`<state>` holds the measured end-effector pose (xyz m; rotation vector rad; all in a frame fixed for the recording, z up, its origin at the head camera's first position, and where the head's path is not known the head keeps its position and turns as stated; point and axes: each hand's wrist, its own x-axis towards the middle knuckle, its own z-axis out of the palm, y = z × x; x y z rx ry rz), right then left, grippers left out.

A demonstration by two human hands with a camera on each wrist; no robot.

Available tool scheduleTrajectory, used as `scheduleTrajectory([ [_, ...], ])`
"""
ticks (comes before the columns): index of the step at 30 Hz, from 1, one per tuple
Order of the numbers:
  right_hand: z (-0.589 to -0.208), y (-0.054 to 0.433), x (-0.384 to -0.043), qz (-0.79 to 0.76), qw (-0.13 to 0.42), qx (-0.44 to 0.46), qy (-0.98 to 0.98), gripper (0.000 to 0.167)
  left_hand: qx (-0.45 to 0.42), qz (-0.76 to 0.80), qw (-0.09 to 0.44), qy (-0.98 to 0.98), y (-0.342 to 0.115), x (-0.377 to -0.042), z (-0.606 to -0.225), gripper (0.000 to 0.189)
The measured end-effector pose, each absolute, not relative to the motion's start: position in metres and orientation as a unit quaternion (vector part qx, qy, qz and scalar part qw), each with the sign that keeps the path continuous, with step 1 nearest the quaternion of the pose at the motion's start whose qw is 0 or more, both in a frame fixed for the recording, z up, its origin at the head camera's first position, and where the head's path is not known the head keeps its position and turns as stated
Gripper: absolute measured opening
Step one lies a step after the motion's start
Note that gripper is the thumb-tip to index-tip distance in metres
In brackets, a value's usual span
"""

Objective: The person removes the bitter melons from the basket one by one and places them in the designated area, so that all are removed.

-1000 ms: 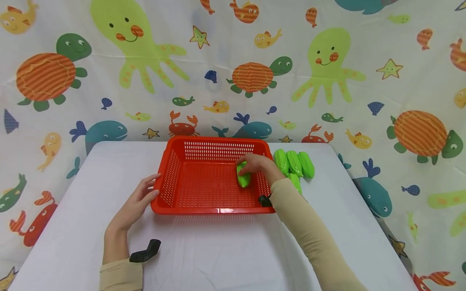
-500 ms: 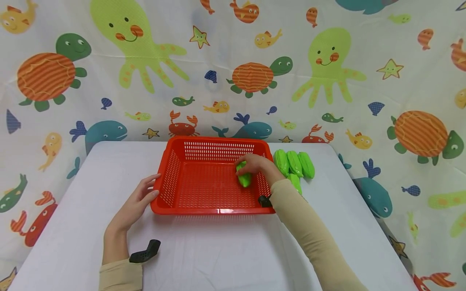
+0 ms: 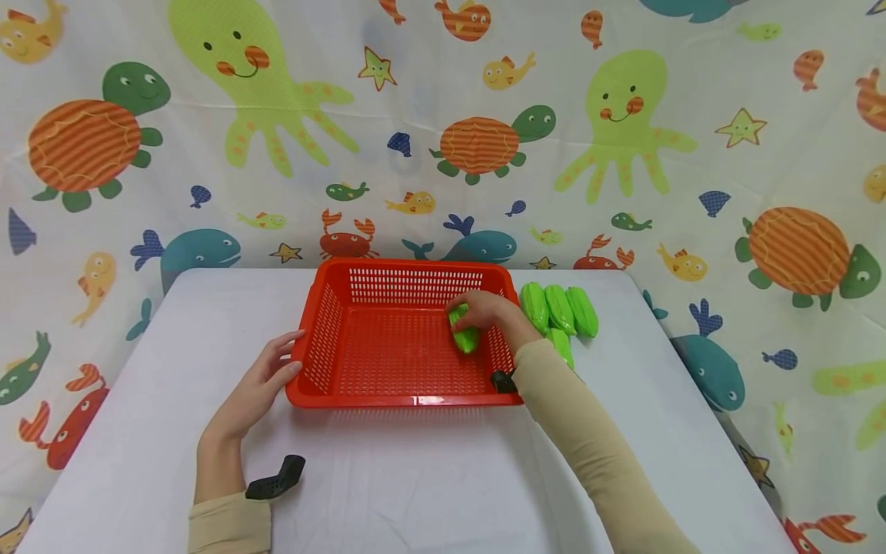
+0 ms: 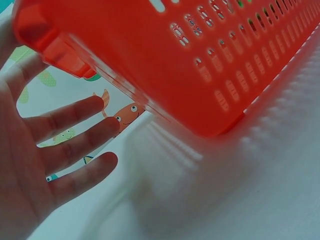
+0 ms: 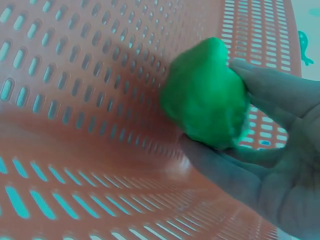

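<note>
A red plastic basket with slotted walls stands on the white table. Inside it, near the right wall, my right hand pinches a bright green, shiny, oblong piece between thumb and fingers. The right wrist view has this green piece close up over the slotted floor, its far side out of sight. On the opposite side, my left hand touches the basket's left rim with fingertips and thumb. In the left wrist view, several fingers of the left hand lie straight and spread beside the basket's outer wall.
Several more green pieces like the held one lie on the table just right of the basket, one of them partly behind the right forearm. A curtain printed with sea animals hangs behind the table.
The green piece has tilted very slightly in my right hand, which stays at the same spot in the basket. My left hand has not moved from the rim.
</note>
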<state>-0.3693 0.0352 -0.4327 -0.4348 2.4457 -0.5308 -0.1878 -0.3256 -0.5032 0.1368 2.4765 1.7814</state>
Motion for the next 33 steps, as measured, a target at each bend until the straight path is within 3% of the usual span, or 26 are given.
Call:
scheduleTrajectory([
  [16, -0.407, 0.041, -0.369, -0.263, 0.259, -0.198, 0.908, 0.045, 0.044, 0.588, 0.046, 0.807, -0.324, -0.189, -0.503, 0.059],
  [33, -0.35, 0.074, -0.353, -0.44, 0.136, -0.205, 0.864, 0.045, 0.042, 0.584, 0.046, 0.81, -0.325, -0.188, -0.503, 0.061],
])
